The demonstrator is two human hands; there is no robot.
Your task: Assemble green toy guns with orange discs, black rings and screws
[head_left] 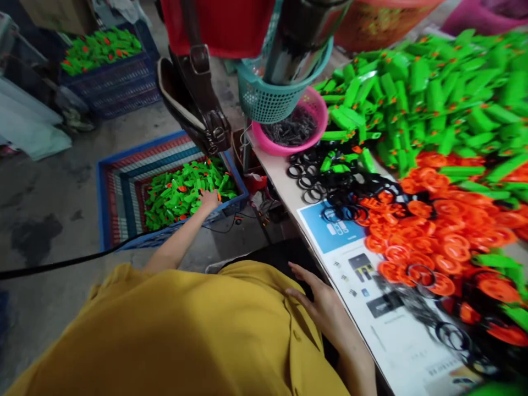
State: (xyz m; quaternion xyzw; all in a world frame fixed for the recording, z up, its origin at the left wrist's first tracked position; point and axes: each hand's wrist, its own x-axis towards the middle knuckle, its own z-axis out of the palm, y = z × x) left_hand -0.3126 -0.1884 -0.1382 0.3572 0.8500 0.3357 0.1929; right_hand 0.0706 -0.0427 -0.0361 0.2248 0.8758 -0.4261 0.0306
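My left hand [209, 200] reaches down at the end of a stretched arm to a heap of small green plastic pieces with orange parts [181, 190] in a blue-rimmed crate [124, 206] on the floor. Its fingers look spread at the heap's near right side, though they are small and partly blurred; no held piece can be made out. Over my lap, beside the table edge, my right hand [319, 300] hangs with fingers apart and nothing in it. The closest thing on the table to it is a printed sheet [350, 297].
Across the table lie green pieces [433, 82], orange discs [441, 220] and black rings [313, 181]. A pink bowl [284, 146] of dark parts and a teal basket [268, 99] stand at its far corner. A brown bag [198, 104] hangs above the crate. Another crate [115, 82] sits behind.
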